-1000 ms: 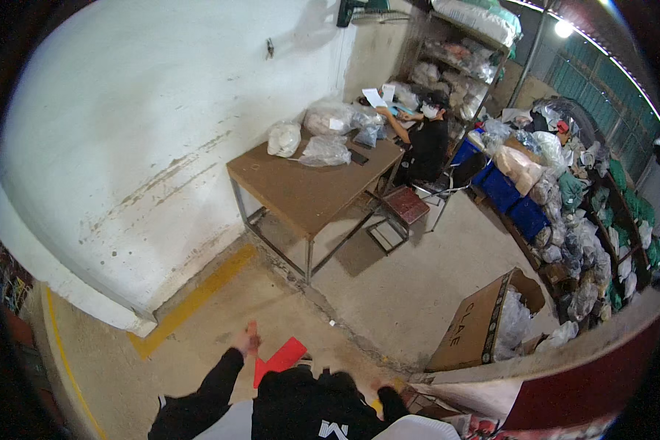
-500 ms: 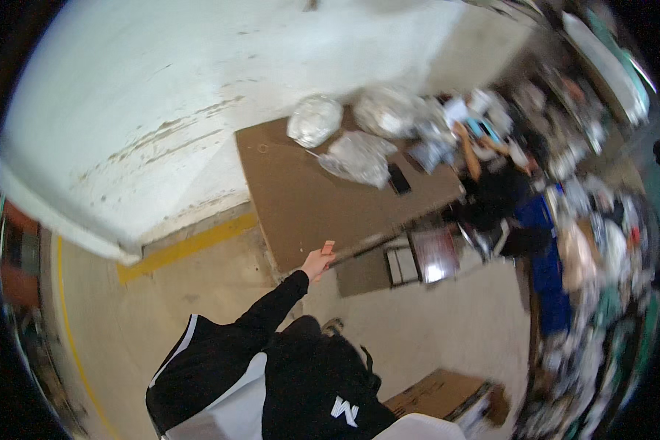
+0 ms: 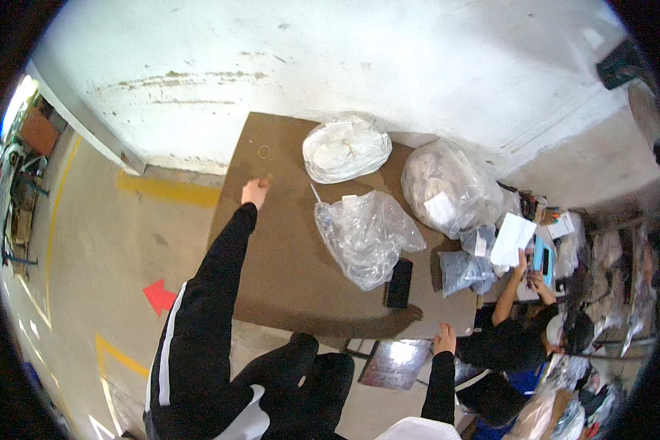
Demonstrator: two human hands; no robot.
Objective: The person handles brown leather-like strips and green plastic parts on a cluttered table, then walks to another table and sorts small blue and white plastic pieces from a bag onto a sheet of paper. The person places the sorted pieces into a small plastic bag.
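My left hand (image 3: 254, 193) reaches over the far left part of the brown table (image 3: 286, 257), its fingers closed. Whether a small piece is in them I cannot make out. Just beyond it lies a thin yellowish ring (image 3: 265, 152), like a rubber band. My right hand (image 3: 444, 339) is at the table's near right edge, fingers stretched out and nothing seen in them. Between my hands lie a clear plastic bag (image 3: 367, 235) and a black phone (image 3: 398, 284). Further back sits a round clear bag of white material (image 3: 346, 149).
A big filled plastic bag (image 3: 447, 187) and a smaller greyish bag (image 3: 466, 271) stand at the table's right. Beyond them, a person (image 3: 524, 334) in black handles a paper (image 3: 513, 240) and a light blue object (image 3: 542, 260). A dark red-topped stool (image 3: 394, 364) stands below the near edge.
My left hand has moved from the near corner to the far left of the table; the small orange piece in it no longer shows clearly. My right hand has come into view.
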